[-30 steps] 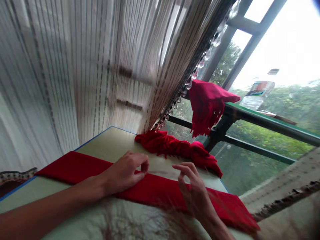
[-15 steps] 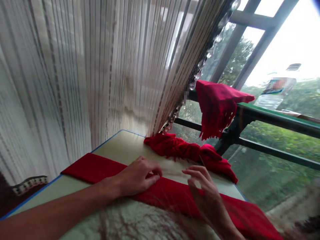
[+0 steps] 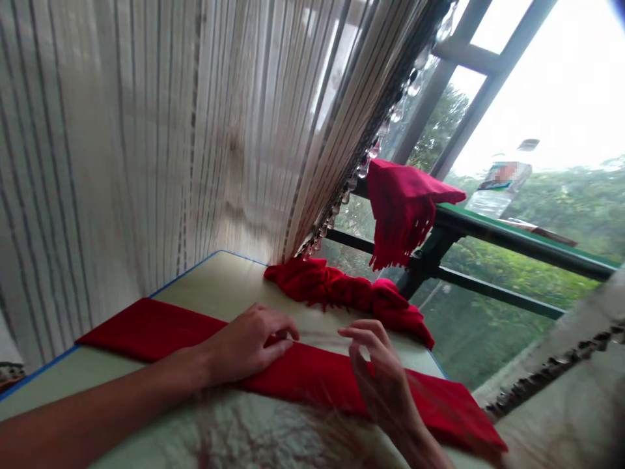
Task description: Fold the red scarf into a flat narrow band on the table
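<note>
A long folded red scarf (image 3: 317, 374) lies flat across the pale table. My left hand (image 3: 251, 342) rests on its middle, thumb and forefinger pinched together at the scarf's far edge. To the right, my right hand (image 3: 378, 371) hovers over the same scarf, its fingers bent and apart, with nothing visible between them. Behind both hands, a crumpled red scarf with fringe (image 3: 342, 286) lies along the table's far side.
The pale table (image 3: 209, 283) has a blue edge. A fringed red cloth (image 3: 403, 208) hangs over the green window rail (image 3: 527, 238), where a clear plastic bottle (image 3: 493, 202) stands. A striped sheer curtain (image 3: 146, 143) with a beaded edge hangs at the left.
The view has shifted, so the table, scarves and window sit further left. My left hand keeps its place on the scarf; my right hand stays raised with fingers apart.
</note>
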A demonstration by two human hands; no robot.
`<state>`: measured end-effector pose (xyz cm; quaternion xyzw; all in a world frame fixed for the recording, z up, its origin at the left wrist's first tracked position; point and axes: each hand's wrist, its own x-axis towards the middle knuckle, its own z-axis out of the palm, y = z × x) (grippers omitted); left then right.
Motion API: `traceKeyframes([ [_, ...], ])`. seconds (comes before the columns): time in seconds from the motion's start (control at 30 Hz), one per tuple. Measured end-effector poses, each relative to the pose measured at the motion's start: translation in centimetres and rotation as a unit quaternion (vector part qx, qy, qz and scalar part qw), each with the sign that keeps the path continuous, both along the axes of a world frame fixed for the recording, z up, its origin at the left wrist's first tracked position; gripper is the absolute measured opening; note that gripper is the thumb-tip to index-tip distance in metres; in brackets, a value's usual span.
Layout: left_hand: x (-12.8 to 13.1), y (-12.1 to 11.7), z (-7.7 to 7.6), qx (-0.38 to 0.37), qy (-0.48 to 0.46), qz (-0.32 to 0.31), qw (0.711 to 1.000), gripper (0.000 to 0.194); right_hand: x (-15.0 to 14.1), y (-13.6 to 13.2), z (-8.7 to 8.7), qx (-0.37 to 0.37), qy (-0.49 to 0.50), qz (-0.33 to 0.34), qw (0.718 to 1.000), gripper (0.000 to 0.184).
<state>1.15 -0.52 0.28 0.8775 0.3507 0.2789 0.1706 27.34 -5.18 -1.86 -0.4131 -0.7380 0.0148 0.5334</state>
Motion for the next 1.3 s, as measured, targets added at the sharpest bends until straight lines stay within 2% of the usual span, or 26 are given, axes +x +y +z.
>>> traceKeyframes([
  [0.3, -0.1, 0.1, -0.2, -0.011, 0.006, -0.009, 1.0, 0.02, 0.1, -0.2, -0.2, -0.026, -0.004, 0.022, 0.999, 0.055],
  [0.47, 0.0, -0.1, -0.1, -0.019, 0.007, -0.018, 1.0, 0.02, -0.1, -0.7, 0.2, -0.029, 0.025, 0.026, 0.999, 0.051],
  [0.57, 0.0, -0.1, -0.1, -0.017, 0.004, -0.02, 1.0, 0.02, -0.3, -0.8, 0.5, -0.059, 0.093, 0.049, 0.993, 0.043],
  [0.63, 0.0, 0.0, -0.2, -0.018, 0.002, -0.02, 1.0, 0.02, -0.7, -0.6, 0.7, -0.133, 0.204, 0.105, 0.964, 0.036],
  [0.67, 0.0, 0.0, -0.2, -0.02, 0.001, -0.021, 1.0, 0.02, -1.0, -0.5, 0.8, -0.186, 0.277, 0.14, 0.932, 0.035],
  [0.73, -0.1, 0.0, -0.2, -0.025, -0.001, -0.022, 0.999, 0.02, -1.7, -0.5, 1.0, -0.29, 0.415, 0.198, 0.839, 0.039],
  [0.8, -0.1, 0.0, -0.3, -0.033, -0.003, -0.023, 0.999, 0.021, -2.3, -0.7, 1.3, -0.353, 0.499, 0.227, 0.759, 0.044],
  [0.87, -0.2, 0.0, -0.3, -0.041, -0.004, -0.025, 0.999, 0.02, -2.7, -1.0, 1.6, -0.374, 0.533, 0.237, 0.721, 0.047],
  [1.0, -0.2, -0.1, -0.3, -0.045, -0.002, -0.033, 0.998, 0.02, -2.6, -1.1, 1.7, -0.383, 0.55, 0.25, 0.699, 0.049],
  [1.13, -0.2, -0.3, -0.3, -0.044, -0.001, -0.039, 0.998, 0.02, -2.2, -0.9, 1.6, -0.369, 0.556, 0.25, 0.701, 0.049],
  [1.3, -0.1, -0.3, -0.2, -0.013, 0.001, -0.049, 0.999, 0.018, -2.0, -0.9, 1.7, -0.359, 0.558, 0.258, 0.702, 0.037],
])
